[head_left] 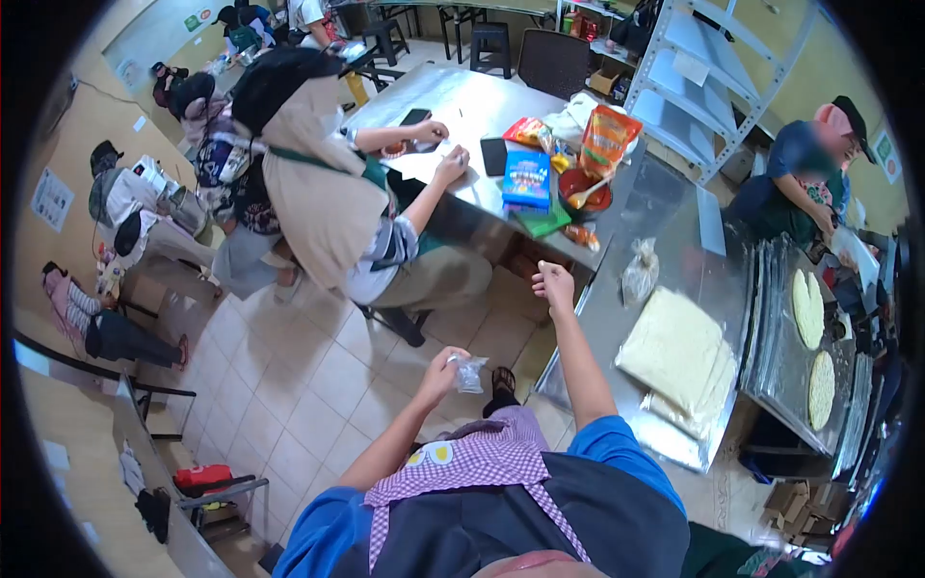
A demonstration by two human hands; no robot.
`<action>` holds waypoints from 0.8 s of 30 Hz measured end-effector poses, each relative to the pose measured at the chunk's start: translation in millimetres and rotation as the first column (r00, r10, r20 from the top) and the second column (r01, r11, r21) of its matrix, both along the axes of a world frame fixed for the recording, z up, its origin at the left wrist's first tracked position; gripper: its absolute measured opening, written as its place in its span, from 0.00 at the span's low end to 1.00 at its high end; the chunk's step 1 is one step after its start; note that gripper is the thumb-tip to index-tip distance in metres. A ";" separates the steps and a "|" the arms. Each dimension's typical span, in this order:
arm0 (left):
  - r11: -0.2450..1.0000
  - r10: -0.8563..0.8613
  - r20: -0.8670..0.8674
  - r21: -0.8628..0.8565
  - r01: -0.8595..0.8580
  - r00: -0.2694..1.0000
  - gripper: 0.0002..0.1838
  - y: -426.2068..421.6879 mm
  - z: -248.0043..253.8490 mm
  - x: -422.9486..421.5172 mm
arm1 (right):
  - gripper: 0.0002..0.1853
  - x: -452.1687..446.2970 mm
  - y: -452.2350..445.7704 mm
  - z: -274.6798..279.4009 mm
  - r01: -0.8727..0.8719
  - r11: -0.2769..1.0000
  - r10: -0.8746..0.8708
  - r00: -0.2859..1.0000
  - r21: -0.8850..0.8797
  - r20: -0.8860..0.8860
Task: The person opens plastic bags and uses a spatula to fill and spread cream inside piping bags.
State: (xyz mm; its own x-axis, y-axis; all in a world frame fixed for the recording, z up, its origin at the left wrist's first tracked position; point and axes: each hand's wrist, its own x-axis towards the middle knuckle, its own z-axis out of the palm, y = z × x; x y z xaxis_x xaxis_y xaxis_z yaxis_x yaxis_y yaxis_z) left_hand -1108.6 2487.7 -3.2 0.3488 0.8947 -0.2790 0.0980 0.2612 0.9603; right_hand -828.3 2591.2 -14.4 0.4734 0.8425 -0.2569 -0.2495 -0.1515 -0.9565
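My left hand (439,376) is closed on a small clear plastic bag (469,374), held over the tiled floor in front of my apron. My right hand (553,286) is raised near the corner of the metal table, its fingers curled; whether anything small is in them is hidden. To the right of that hand, a knotted clear bag (640,274) and a stack of pale dough sheets (677,354) lie on the metal counter (674,217). Beyond it are a bowl of red sauce (594,197) with a spoon, a blue box (526,180) and an orange pouch (609,140).
A person (318,183) sits at the metal table (438,96) ahead. Another person (805,178) stands at the right, near stacked trays (785,376) with flat dough pieces. A shelf rack (689,87) stands behind. Several people are at the left.
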 end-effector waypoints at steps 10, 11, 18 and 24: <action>0.830 0.042 -0.635 0.452 0.327 0.771 0.16 197.6 57.8 147.2 | 0.16 46.6 91.2 -19.0 0.001 0.999 -0.002 1.000 -0.045 -0.027; 0.737 0.040 -0.657 0.529 0.421 0.753 0.17 211.1 53.4 156.1 | 0.13 46.5 91.0 -20.9 0.011 0.999 -0.014 0.996 -0.031 -0.093; 0.582 0.089 -0.561 0.700 0.414 0.823 0.24 264.7 53.7 213.7 | 0.08 33.0 91.8 -15.1 0.128 0.953 -0.194 0.954 0.273 0.230; 0.370 0.011 -0.616 0.735 0.569 0.788 0.14 288.9 53.8 209.0 | 0.08 28.0 95.5 -8.4 0.119 0.959 -0.137 0.989 0.257 0.055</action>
